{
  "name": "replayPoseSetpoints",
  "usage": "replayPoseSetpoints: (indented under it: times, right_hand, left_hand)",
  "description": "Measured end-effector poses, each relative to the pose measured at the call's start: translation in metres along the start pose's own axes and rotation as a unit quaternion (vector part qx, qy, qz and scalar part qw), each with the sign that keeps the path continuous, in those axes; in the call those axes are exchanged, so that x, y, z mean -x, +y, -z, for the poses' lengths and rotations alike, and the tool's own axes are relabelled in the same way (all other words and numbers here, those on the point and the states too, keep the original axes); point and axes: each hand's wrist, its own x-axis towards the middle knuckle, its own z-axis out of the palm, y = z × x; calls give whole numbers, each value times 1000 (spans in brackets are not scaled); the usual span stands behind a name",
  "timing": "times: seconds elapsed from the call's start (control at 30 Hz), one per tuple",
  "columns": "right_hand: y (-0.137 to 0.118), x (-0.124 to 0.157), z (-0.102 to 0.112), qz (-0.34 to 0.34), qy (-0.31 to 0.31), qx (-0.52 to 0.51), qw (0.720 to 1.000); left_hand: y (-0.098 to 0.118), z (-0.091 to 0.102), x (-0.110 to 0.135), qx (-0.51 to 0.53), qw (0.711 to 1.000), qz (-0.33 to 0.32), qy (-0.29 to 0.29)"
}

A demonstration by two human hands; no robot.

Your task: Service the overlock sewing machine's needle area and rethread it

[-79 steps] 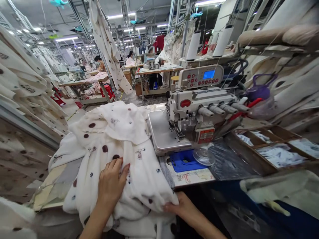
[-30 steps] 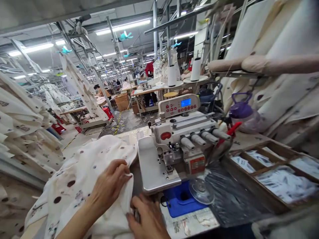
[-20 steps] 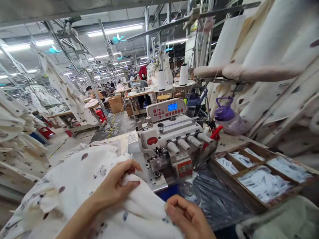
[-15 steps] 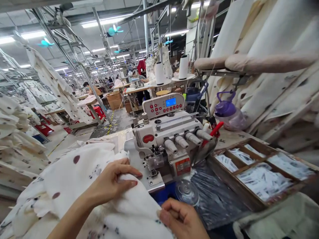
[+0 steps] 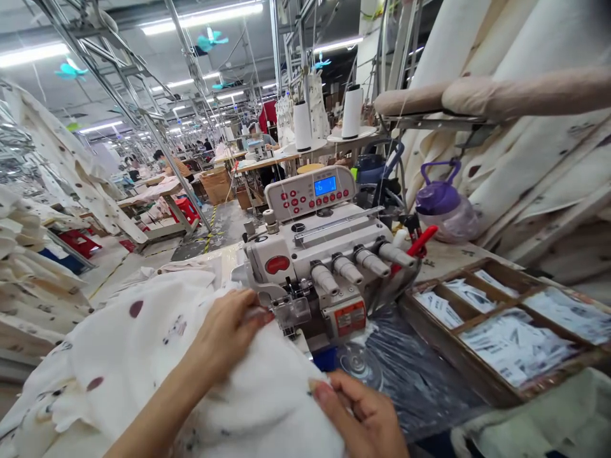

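White fabric with dark printed spots (image 5: 136, 356) lies bunched across the left and middle of the work surface, up against the overlock sewing machine (image 5: 286, 238). Close to the machine's presser foot and clear guard (image 5: 293, 310), my left hand (image 5: 229, 327) grips the cloth between thumb and fingers. Lower down and to the right, my right hand (image 5: 365, 413) pinches the fabric's right edge. Cloth and fingers partly cover the needle plate. On the machine's top, a control panel (image 5: 310, 194) shows a lit blue display.
Right of the machine stands a divided wooden box (image 5: 449, 356) with small white labels (image 5: 518, 340). Dark plastic sheeting (image 5: 420, 366) lies beside it. A purple-lidded jug (image 5: 436, 197) hangs beneath a padded arm (image 5: 520, 92). Thread cones (image 5: 352, 111) stand behind. Co-workers sit farther back.
My left hand has moved slightly up with the fabric, closer to the presser foot, and the cloth now covers more of the needle plate. The right hand still pinches the edge, slightly farther right.
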Motion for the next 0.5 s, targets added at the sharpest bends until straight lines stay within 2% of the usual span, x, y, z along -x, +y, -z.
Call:
replayPoseSetpoints:
  times: [0.2, 0.3, 0.37, 0.43, 0.5]
  right_hand:
    - [-16, -12, -11, 3, 26, -56, 998]
    - [-14, -6, -11, 20, 24, -52, 998]
    - [-12, -2, -11, 24, 29, -54, 998]
    - [-10, 1, -13, 17, 30, -54, 998]
    - [-9, 1, -17, 28, 40, -32, 998]
  left_hand:
    - [-20, -13, -41, -1, 999, -47, 15]
    - [-24, -9, -45, -15, 997, -78, 26]
    - [-16, -5, -35, -51, 994, -66, 74]
    - [-1, -3, -11, -104, 980, -50, 163]
    - [14, -7, 22, -121, 965, -95, 214]
